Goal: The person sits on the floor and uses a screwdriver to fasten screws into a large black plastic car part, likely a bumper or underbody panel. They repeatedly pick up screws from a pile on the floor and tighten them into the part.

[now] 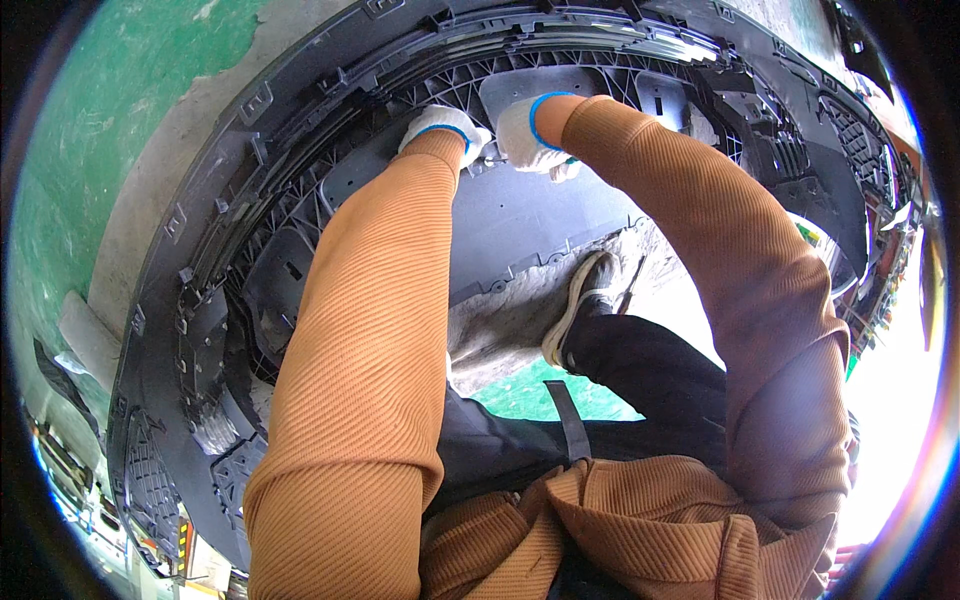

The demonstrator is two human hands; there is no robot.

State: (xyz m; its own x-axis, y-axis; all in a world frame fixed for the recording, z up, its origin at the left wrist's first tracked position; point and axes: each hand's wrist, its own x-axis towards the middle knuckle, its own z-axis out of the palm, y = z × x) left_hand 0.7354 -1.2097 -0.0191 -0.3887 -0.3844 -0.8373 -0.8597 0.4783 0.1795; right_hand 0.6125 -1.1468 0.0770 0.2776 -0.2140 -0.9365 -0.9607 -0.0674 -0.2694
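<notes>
A large curved black plastic car bumper [500,215] arches around me, its ribbed inner side showing. Both my hands wear white knit gloves with blue cuffs and rest close together at the bumper's inner middle. My left hand [440,124] is curled in against the ribbed band, its fingers mostly hidden behind the glove's back. Just to its right, my right hand [522,138] is bent inward over the smooth panel, with curled fingertips showing below the palm. Whatever either hand may grip is hidden from view.
A shoe [585,300] of mine stands inside the bumper's curve, on a grey patch of floor. Green floor [150,70] with worn grey patches lies at the upper left. Dark scraps [65,385] lie beyond the bumper's left side. Strong light washes out the right.
</notes>
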